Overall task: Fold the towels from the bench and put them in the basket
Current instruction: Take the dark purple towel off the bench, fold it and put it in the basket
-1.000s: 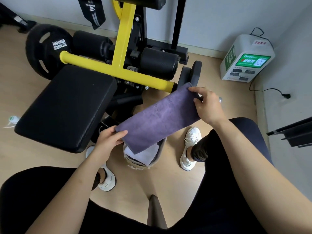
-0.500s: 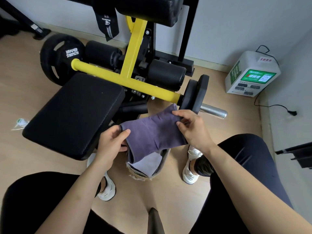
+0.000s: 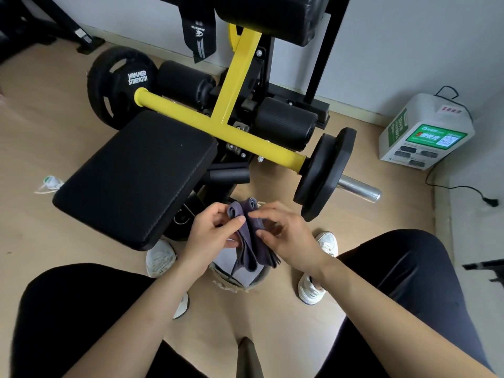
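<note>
Wooden floor carries a weight plate (image 3: 122, 85) reading "HAMMER STRENGTH". Above the basket (image 3: 256, 282), left hand (image 3: 210, 236) and right hand (image 3: 289, 236) both pinch the folded purple towel (image 3: 251, 241).

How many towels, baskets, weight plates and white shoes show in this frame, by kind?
Purple towel, held in both hands: 1
Pale towel in the basket: 1
Basket: 1
Weight plates, left and a pair on the right: 3
White shoes: 2
Total: 8

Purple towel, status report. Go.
Left hand and right hand both pinching the purple towel, folded small. Held above the basket; pale towel already inside. Nothing blocking the drop.
</note>
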`<action>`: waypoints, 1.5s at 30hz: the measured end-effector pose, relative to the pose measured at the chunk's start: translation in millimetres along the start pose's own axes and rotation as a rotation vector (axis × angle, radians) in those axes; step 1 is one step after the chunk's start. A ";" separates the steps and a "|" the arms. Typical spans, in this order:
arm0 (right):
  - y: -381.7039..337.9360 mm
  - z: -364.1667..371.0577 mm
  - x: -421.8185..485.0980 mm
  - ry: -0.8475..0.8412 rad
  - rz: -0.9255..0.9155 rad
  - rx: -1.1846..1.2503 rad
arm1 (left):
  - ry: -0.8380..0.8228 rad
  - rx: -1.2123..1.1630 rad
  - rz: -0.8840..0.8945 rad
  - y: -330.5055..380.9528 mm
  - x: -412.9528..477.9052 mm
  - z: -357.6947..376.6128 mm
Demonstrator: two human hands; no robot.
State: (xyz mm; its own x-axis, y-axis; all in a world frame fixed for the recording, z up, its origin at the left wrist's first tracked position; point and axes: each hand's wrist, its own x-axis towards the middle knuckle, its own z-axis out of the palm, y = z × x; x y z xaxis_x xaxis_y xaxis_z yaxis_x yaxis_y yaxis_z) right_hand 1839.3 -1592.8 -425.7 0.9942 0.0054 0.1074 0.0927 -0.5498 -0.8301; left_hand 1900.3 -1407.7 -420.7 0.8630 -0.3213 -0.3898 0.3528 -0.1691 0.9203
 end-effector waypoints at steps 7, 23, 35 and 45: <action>-1.7 7.0 -0.1 0.028 0.011 0.012 | -0.028 -0.019 0.006 1.6 -0.2 1.0; -0.7 -13.7 4.2 0.051 0.146 0.182 | 0.062 0.378 0.361 0.5 5.3 -20.5; 1.2 -51.0 3.0 -0.019 0.121 0.276 | -0.164 0.361 0.138 -10.3 19.4 -31.9; -12.7 -26.8 -3.5 -0.267 -0.021 -0.045 | 0.084 0.104 0.118 -3.6 17.6 -19.2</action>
State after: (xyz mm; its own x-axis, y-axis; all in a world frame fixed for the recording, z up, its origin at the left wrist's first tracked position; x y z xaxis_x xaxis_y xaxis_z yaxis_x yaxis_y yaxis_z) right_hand 1833.2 -1608.2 -400.9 0.9717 0.2346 -0.0286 0.1172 -0.5835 -0.8036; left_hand 1921.2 -1394.9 -430.3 0.9251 -0.2659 -0.2712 0.2117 -0.2318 0.9494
